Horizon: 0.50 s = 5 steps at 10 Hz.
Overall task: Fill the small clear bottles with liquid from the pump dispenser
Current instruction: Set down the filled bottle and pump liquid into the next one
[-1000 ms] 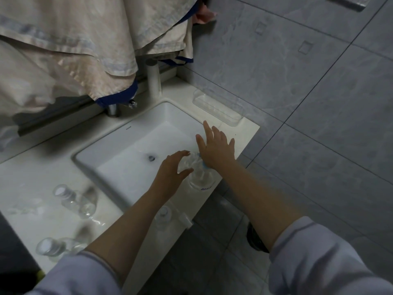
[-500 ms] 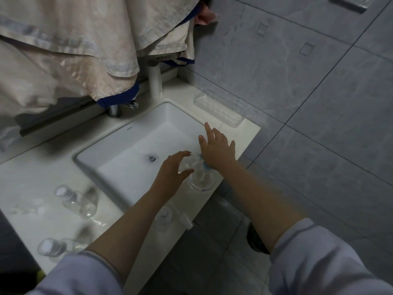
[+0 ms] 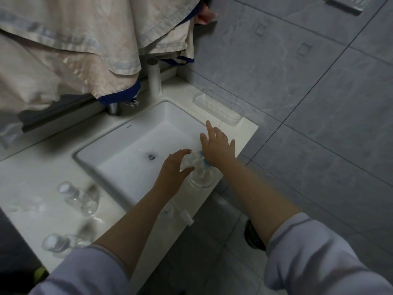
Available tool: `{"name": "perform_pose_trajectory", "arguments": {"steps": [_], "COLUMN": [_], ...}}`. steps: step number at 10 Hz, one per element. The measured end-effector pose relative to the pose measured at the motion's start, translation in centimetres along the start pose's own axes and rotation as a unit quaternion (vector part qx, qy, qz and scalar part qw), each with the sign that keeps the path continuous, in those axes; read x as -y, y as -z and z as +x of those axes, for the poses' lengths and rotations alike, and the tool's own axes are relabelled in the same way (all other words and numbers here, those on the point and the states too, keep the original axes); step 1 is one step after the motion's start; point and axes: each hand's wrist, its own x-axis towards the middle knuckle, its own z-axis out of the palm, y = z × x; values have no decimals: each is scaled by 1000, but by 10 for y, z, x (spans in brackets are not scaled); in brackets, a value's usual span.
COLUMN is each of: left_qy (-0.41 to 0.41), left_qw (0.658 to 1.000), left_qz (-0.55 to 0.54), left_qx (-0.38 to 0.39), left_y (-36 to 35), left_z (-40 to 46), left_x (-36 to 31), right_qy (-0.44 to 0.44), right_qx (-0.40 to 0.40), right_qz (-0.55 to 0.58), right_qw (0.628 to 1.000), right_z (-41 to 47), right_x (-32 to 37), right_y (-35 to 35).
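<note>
Head view
Setting: grey marbled tiles (image 3: 287, 86) are seen on the wall and floor; a white countertop (image 3: 29, 165) with a sunken rectangular sink (image 3: 131, 145) fills the lower left.
Overhead obstruction: beige cloths (image 3: 70, 45) with a dark blue hem are hung over the back of the counter, so that the faucet (image 3: 113, 107) is largely hidden.
White post: an upright cylinder (image 3: 154, 78) is set behind the sink, just under the cloth edge.
Clear tray: a transparent tray (image 3: 219, 109) is placed at the far right end of the counter, against the wall.
Pump dispenser: the clear dispenser (image 3: 202, 177), with a blue part at its head, is stood on the counter's front rim, right of the sink.
Right hand: the right hand (image 3: 219, 145) is laid on the pump head with fingers spread and straight; nothing is clasped.
Left hand: the left hand (image 3: 174, 169) is curled round a small clear bottle (image 3: 188, 161), held against the dispenser's spout; the spout itself is covered by both hands.
Other bottles: two clear bottles are stood left of the sink, one nearer the basin (image 3: 76, 194) and one at the front edge (image 3: 55, 244); both are blurred.
Partly hidden item: another small clear bottle (image 3: 168, 209) with a white cap (image 3: 187, 218) just beside it is partly screened by the left forearm.
Sleeves: pale lilac sleeves (image 3: 314, 258) are pushed up on both arms.
</note>
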Motion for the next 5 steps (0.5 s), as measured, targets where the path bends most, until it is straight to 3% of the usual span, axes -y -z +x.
{"name": "perform_pose_trajectory", "arguments": {"steps": [2, 3, 4, 5], "left_qy": [35, 10, -29, 28], "left_qw": [999, 999, 986, 999], "left_qz": [-15, -10, -82, -33], "left_qx": [-15, 46, 142, -1], "left_y": [0, 5, 0, 1], "left_z": [-1, 6, 8, 4], "left_x": [16, 11, 9, 15], "right_qy": [4, 9, -7, -15], "right_qx": [7, -6, -4, 2], "right_qz": [-33, -39, -27, -19], "right_qw": [999, 999, 1000, 1000], "right_z": [-2, 0, -2, -2], "right_x": [1, 4, 2, 3], "right_y": [7, 12, 7, 2]}}
